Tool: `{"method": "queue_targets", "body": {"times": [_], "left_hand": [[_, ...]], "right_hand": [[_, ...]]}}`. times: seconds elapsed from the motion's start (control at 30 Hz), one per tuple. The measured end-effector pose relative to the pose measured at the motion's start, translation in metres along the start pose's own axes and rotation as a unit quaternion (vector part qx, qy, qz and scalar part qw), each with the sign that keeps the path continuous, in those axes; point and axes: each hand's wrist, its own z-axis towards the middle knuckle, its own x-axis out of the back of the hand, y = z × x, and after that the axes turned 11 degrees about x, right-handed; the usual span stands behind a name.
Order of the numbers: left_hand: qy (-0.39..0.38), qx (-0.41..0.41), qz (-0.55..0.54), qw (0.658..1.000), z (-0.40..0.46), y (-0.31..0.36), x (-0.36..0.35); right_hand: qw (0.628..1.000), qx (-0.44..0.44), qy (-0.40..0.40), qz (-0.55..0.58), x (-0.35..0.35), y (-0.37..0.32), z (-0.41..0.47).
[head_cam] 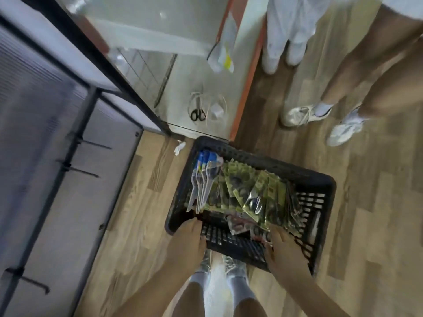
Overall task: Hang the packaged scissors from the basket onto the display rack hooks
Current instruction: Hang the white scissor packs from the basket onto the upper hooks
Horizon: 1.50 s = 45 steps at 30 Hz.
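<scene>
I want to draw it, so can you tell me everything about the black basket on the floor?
The black basket is rectangular, looks like plastic, with slotted walls and a grid bottom. It sits upright on the wooden floor. Inside lie green packets and blue-topped clear packets. The left hand rests at its near rim; the right hand reaches in among the packets.
</scene>
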Motion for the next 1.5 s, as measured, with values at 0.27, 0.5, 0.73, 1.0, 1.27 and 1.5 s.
{"method": "queue_targets", "body": {"times": [0.27,0.5,0.73,1.0,1.27,1.5], "left_hand": [[0.023,0.016,0.019,0.999,0.112,-0.023,-0.045],[0.03,0.048,-0.04,0.998,0.194,-0.04,-0.086],[0.184,0.029,-0.034,0.982,0.254,-0.042,-0.112],[0.214,0.043,-0.137,0.966,0.274,-0.037,-0.137],[0.181,0.107,-0.238,0.948,0.273,-0.024,-0.126],[0.116,0.172,-0.264,0.942,0.274,-0.014,-0.111]], "right_hand": [[0.999,0.033,0.029,0.015,-0.044,0.009,0.12],[0.991,0.06,0.074,0.09,-0.068,-0.008,0.217],[0.979,0.038,0.085,0.183,-0.109,-0.014,0.297],[0.972,0.021,0.118,0.204,-0.131,-0.007,0.342],[0.974,-0.024,0.014,0.226,-0.113,-0.013,0.353],[0.937,-0.06,0.062,0.339,-0.115,-0.003,0.36]]}}
